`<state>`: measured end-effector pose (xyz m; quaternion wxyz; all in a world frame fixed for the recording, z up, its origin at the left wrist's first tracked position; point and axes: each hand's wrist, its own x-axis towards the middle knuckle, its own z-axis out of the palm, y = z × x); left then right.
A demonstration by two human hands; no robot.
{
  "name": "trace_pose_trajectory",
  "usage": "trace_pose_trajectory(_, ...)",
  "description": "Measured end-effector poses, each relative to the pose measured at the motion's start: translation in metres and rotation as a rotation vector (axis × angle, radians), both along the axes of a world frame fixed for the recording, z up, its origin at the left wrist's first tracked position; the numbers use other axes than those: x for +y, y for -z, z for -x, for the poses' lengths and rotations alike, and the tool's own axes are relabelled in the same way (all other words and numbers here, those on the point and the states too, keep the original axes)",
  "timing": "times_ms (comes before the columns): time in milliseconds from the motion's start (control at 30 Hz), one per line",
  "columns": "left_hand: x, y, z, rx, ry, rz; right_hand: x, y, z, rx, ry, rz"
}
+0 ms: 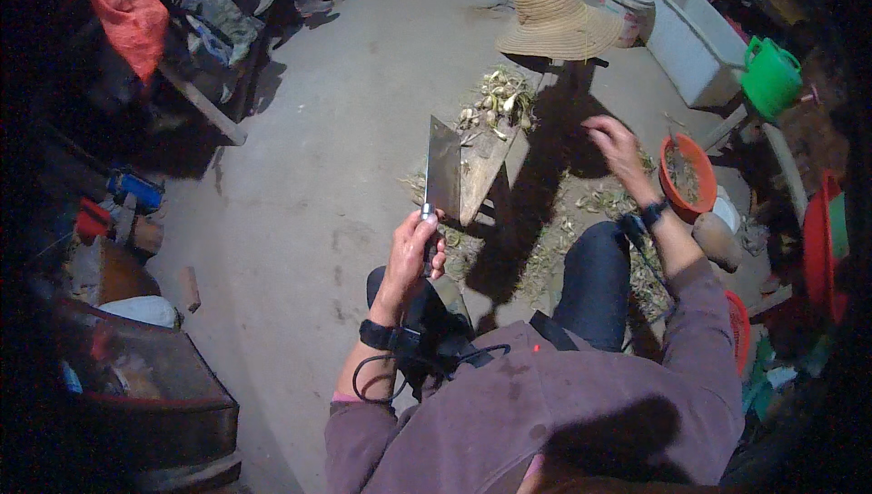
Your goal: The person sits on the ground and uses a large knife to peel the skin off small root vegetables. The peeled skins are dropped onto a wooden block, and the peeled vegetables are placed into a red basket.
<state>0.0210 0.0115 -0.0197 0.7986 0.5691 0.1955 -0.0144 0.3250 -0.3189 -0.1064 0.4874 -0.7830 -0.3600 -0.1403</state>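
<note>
My left hand [413,249] grips the handle of a broad cleaver [444,164], its blade pointing up and away from me. Beyond the blade runs a narrow wooden bench [487,170], and a heap of pale bulbs with green stalks [505,100], like garlic or small onions, lies on it. To the bench's right, my right hand [615,146] hangs in the air with its fingers loosely bent. Nothing shows in that hand. Cut stalks and trimmings [545,259] litter the floor between my legs and beside the bench.
A straw hat [555,20] sits past the heap. On the right are an orange bowl [688,174], a stone [717,242], a pale plastic tub [695,44], a bucket [628,7] and a green container [771,77]. A dark box [150,371] stands at left, near a wooden block [189,288].
</note>
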Motion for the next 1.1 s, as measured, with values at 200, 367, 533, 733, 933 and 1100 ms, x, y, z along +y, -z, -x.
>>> trace_pose_trajectory(200,0.002,-0.002,0.025,0.029,-0.007,-0.019,0.222,-0.07,-0.011,-0.405,-0.32,0.374)
trace_pose_trajectory(367,0.008,-0.003,0.037,0.003,-0.025,-0.047,0.254,-0.034,-0.024,-0.565,-0.171,0.735)
trace_pose_trajectory(533,0.012,-0.002,0.035,-0.009,0.023,0.026,0.258,-0.041,-0.033,-0.432,-0.298,0.704)
trace_pose_trajectory(733,0.011,0.001,0.033,0.006,0.007,0.053,0.242,-0.076,-0.015,-0.058,-0.291,0.402)
trace_pose_trajectory(933,0.001,0.0,0.041,-0.019,-0.057,0.003,0.213,-0.08,0.008,0.172,-0.379,0.455)
trace_pose_trajectory(1100,-0.01,-0.009,0.048,-0.068,-0.051,-0.104,0.2,-0.027,0.035,0.161,-0.185,0.532)
